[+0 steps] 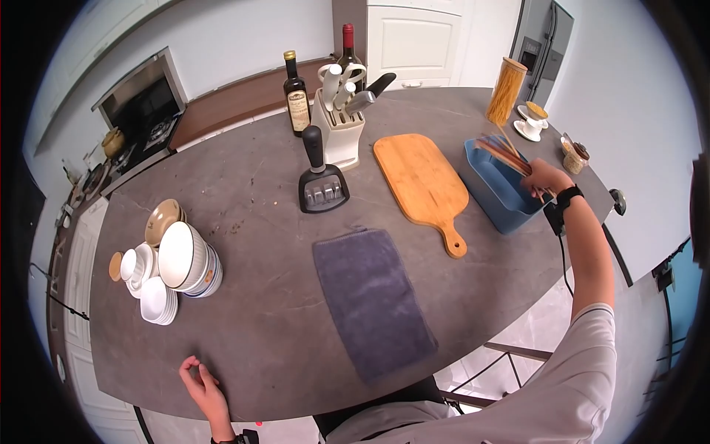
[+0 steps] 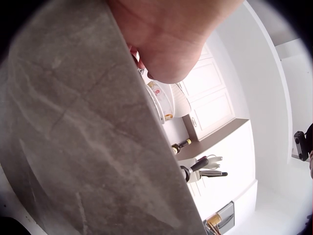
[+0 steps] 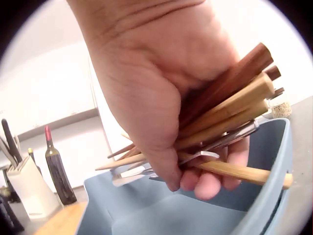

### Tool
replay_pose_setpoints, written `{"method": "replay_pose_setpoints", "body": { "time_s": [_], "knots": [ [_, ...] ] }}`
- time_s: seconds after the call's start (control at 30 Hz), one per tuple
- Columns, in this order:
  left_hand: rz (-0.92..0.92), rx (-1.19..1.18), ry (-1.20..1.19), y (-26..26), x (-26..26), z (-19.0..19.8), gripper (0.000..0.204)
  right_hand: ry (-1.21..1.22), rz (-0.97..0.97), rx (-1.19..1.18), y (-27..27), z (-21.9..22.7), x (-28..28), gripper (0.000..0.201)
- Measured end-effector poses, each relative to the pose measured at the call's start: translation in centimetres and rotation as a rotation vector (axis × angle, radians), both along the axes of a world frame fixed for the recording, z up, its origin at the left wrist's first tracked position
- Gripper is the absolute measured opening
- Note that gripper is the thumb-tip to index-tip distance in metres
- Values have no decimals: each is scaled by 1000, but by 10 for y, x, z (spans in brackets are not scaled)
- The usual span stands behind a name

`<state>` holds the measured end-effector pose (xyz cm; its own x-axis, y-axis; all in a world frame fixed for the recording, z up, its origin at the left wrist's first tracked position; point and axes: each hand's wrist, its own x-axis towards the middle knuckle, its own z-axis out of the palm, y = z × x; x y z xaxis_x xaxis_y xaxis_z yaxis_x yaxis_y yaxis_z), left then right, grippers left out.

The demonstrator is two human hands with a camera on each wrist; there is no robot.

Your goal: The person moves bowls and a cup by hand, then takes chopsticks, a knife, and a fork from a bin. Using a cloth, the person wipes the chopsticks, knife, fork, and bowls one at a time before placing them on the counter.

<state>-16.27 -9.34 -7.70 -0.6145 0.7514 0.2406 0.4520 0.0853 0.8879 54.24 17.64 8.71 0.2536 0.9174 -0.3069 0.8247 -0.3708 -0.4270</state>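
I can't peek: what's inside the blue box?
The blue box shows bare floor. The right hand, gripping chopsticks across it, covers some of the inside, so I can't tell there.

Right arm [image 1: 594,255] extended forward and outward. Right hand [image 3: 146,88] clenched in a grip, thumb tip beside the curled fingertips (clearest from the right wrist view). Left hand [image 1: 205,391] idle, low on the left, fingers loosely bent.

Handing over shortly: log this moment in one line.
right hand: grips wooden chopsticks | location: opening of blue bin | left hand: nothing visibly held, at grey table
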Motion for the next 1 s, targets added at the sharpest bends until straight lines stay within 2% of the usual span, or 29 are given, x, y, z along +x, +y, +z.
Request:
{"method": "replay_pose_setpoints", "body": {
  "time_s": [0.17,0.23,0.33,0.37,0.43,0.47,0.5,0.53,0.57,0.6,0.67,0.73,0.77,0.8,0.83,0.9,1.0],
  "knots": [
    [7,-13,-10,-1,-1,-2,22,211,9,191,-4,8,7,15],
    [-9,15,16,0,-2,-1,21,224,-33,447,-3,8,11,18],
    [-10,5,-28,-1,-2,-1,21,194,85,702,-17,23,-6,21],
    [-15,9,-48,-1,2,4,22,89,89,689,-33,38,-30,22],
    [-43,42,-96,-2,1,3,21,-6,295,678,-59,52,-78,21],
    [-26,59,-114,-2,2,3,22,-83,383,596,-74,56,-108,20],
    [-24,51,-131,-4,1,3,22,-34,472,479,-90,56,-141,18],
    [-6,32,-166,-5,0,2,23,-16,682,462,-96,43,-157,16],
    [10,43,-175,-6,-3,-2,23,-59,820,399,-112,40,-199,18],
    [38,-28,-258,-8,6,17,21,-120,954,312,-121,33,-230,18],
    [63,83,-247,-7,5,14,19,-47,1164,213,-135,18,-294,18],
    [93,127,-258,-12,1,10,18,83,1251,287,-136,-18,-353,18],
    [144,246,-250,-13,-3,7,17,93,1293,367,-133,-37,-382,15],
    [191,367,-238,-16,-8,7,16,69,1283,308,-137,-40,-415,13],
    [202,379,-227,-21,-10,12,16,76,1307,322,-138,-49,-443,13],
    [370,471,-69,-33,-15,22,14,112,1339,381,-139,-68,-497,14],
    [403,439,64,-50,-30,24,15,198,1340,463,-149,-89,-564,14]
  ]
}}
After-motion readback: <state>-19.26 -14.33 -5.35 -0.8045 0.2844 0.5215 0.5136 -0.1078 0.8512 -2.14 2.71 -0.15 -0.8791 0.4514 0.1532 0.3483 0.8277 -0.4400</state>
